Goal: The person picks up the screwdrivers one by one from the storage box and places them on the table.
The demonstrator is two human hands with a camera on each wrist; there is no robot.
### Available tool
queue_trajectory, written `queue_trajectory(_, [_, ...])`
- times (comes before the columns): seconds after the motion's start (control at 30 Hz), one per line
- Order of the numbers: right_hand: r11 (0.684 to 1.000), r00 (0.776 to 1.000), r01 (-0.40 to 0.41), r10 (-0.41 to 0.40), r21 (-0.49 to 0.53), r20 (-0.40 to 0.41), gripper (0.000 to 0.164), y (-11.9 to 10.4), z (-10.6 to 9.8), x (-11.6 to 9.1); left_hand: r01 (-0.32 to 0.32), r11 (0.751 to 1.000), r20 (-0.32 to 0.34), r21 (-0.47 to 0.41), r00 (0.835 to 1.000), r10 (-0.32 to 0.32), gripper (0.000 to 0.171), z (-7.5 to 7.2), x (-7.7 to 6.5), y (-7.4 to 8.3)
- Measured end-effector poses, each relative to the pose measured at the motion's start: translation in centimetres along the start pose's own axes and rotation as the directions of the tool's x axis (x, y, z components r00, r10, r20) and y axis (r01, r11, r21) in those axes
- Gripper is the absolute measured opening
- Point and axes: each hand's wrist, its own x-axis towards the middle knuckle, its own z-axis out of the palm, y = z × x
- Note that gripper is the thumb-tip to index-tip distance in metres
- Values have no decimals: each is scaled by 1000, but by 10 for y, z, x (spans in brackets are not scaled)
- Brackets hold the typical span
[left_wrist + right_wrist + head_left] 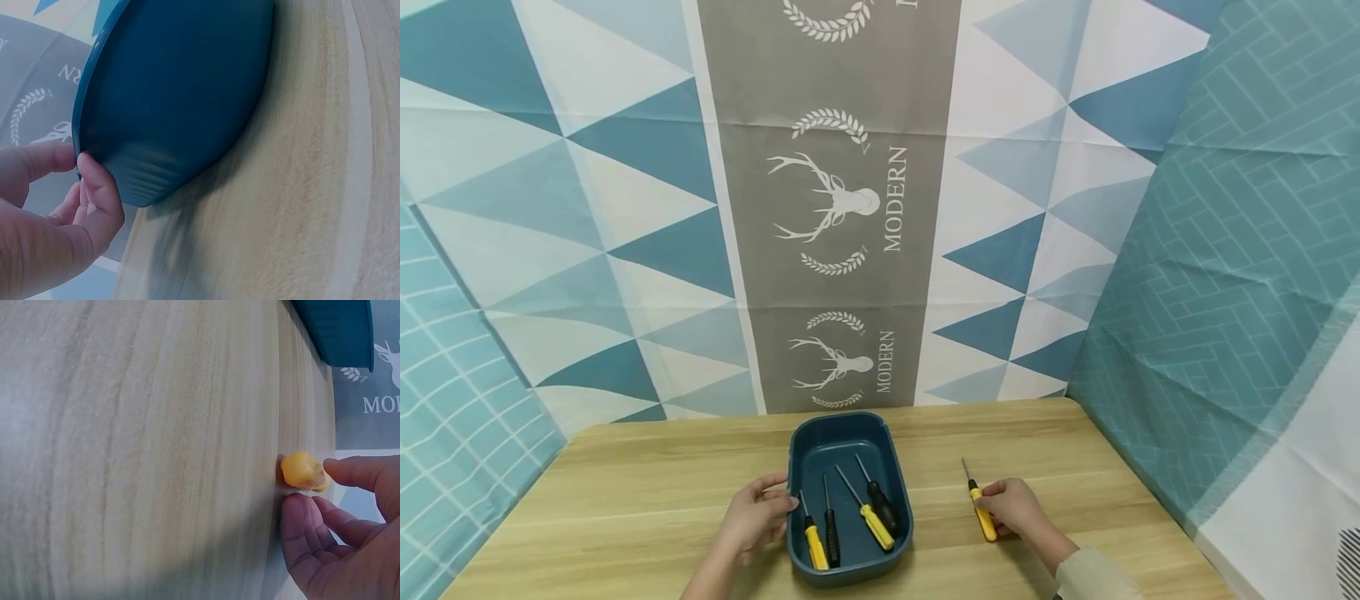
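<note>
A dark blue tray (850,575) holds several screwdrivers lying with handles toward me: a black-and-yellow one (816,546) and a slim black one (831,537) on the left, a yellow one (877,527) and a thick black one (882,504) on the right. My left hand (758,515) pinches the tray's left rim between thumb and fingers; the left wrist view shows the tray's outer wall (181,81) beside it. To the right of the tray, my right hand (1013,505) grips a yellow-and-black screwdriver (984,522) by the handle, its shaft pointing away. In the right wrist view the handle's end (302,470) sits between thumb and fingers.
Everything stands on a wood-grain table (647,483). Behind it hangs a patterned cloth (820,275) with triangles and deer heads, and a teal cloth (1232,250) borders the right side. Bare tabletop lies left of the tray and between tray and right hand.
</note>
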Motion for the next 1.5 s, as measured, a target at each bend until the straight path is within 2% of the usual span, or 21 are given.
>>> queue_trajectory(0.47, [994,999,22,-17,104,-50,35,4,-9,-3,2,1000,3,2,1000,-2,55,-1,1,0])
queue_trajectory(0.7, [969,999,22,-11,245,-45,33,-4,-11,-9,-1,1000,4,-10,1000,1,54,-1,1,0])
queue_trajectory(0.87, [955,999,15,-3,297,-38,34,-7,-12,-13,-3,1000,5,-8,1000,3,55,0,2,-1])
queue_trajectory(1.1, [950,1000,10,-7,312,-10,40,-15,-13,-19,4,1000,5,-10,1000,-4,54,-1,2,-1])
queue_trajectory(1.27, [950,1000,12,-13,312,1,38,-20,-10,-23,7,1000,6,-7,1000,-7,54,-1,2,-2])
queue_trajectory(1.5, [945,998,48,-60,323,28,42,-27,-8,-26,7,1000,3,-3,1000,-7,53,-1,2,-2])
